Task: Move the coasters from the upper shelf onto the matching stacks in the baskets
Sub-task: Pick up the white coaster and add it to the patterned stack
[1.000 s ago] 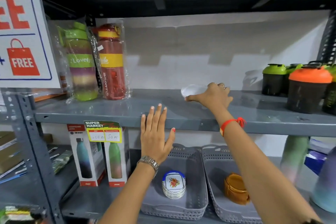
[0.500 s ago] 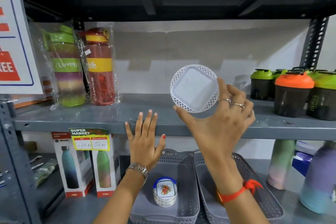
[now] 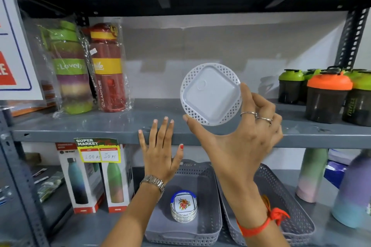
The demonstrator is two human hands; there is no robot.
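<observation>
Moved: white lattice coaster (image 3: 210, 94) lifted off upper shelf (image 3: 100, 126), underside showing.
Hands: right hand (image 3: 245, 136) pinches it; left hand (image 3: 160, 150) open on the shelf edge.
Next: left basket (image 3: 208, 182) stack (image 3: 183, 206) likely matches.

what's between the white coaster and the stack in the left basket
Only the left hand, resting flat on the shelf edge above the left basket. The white coaster is in the right hand; the stack lies uncovered.

Two hands, left (image 3: 160, 154) and right (image 3: 239, 142), one white coaster (image 3: 210, 94) at 12 o'clock, one coaster stack (image 3: 183, 206) at 6, two grey baskets (image 3: 208, 182) (image 3: 289, 206), two wrapped bottles (image 3: 70, 68) (image 3: 107, 66) at 10, two boxed bottles (image 3: 80, 178) (image 3: 115, 178) at 8, and at least four shakers (image 3: 327, 96) at 3.
</observation>
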